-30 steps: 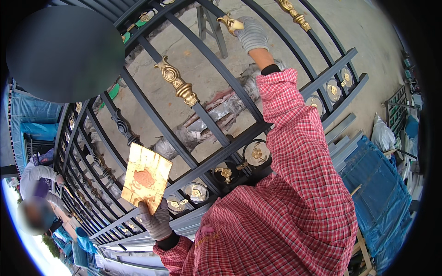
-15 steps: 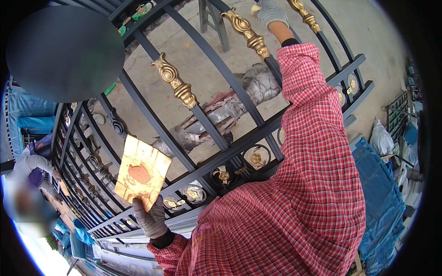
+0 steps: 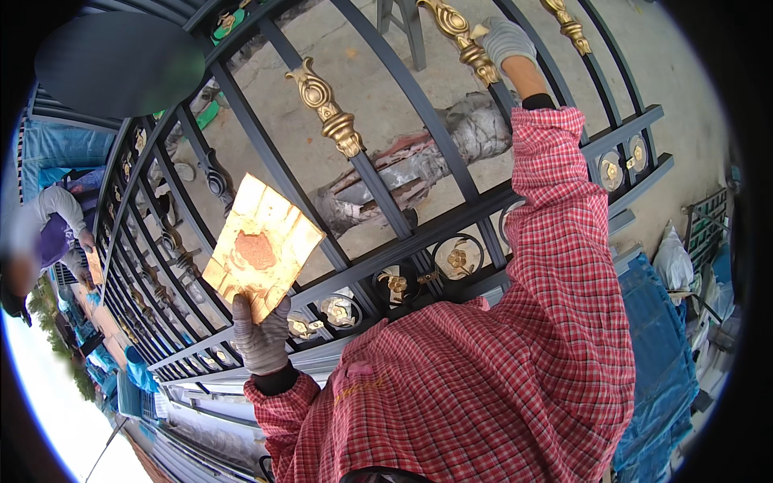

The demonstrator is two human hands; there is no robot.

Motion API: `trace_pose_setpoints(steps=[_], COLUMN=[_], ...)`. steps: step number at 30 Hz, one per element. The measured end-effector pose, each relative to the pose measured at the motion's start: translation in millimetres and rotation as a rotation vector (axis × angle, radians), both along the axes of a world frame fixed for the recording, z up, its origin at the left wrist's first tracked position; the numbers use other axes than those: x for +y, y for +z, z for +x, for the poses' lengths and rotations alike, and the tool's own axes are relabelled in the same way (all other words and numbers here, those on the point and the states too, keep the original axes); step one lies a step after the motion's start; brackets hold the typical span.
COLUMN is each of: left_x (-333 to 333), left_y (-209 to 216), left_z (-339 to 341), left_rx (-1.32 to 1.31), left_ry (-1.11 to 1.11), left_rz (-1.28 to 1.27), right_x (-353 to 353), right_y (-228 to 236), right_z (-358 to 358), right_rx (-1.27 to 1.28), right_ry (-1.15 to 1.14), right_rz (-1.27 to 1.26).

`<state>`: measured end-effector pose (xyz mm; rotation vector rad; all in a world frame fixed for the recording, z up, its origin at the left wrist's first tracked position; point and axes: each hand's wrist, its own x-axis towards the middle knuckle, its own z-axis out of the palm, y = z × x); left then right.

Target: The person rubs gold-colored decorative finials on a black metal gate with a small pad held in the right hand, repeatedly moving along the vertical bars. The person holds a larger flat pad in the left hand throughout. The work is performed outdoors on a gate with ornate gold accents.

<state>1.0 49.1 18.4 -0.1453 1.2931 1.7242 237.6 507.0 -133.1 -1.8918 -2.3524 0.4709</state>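
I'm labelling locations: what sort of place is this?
Probably an open-air metalwork yard, going by the dark metal railing with gold ornaments, the co-worker beside it, and the blue sheeting on the right.

Red checked shirt, grey ribbed gloves, black cuffs
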Motion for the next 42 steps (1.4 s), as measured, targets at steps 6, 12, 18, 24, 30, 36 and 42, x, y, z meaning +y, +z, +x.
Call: trace_pose_setpoints(steps=[6, 12, 18, 24, 30, 36, 42], left_x=[-11, -24, -47, -56, -83, -99, -117], left_y=[-8, -3, -3, -12, -12, -15, -18], left_z=[7, 10, 11, 14, 12, 6, -6], left_rx=[-0.035, -0.020, 0.001, -0.022, -0.010, -0.018, -0.013], left_ry=[0.028, 0.084, 0.131, 0.153, 0.172, 0.157, 0.114], left_rz=[-0.014, -0.031, -0.021, -0.024, 0.002, 0.064, 0.111], right_x=[-105, -125, -116, -110, -121, -147, -181], right_y=[40, 23, -6, -7, 6, 2, 25], right_z=[-91, -209, -184, -226, -190, -164, -195], right_rx=[0.482, 0.320, 0.085, 0.142, 0.225, 0.093, -0.068], right_ry=[0.386, 0.364, 0.271, 0.349, 0.328, 0.304, 0.466], right_rz=[0.137, -0.256, -0.261, -0.141, -0.196, -0.142, -0.097])
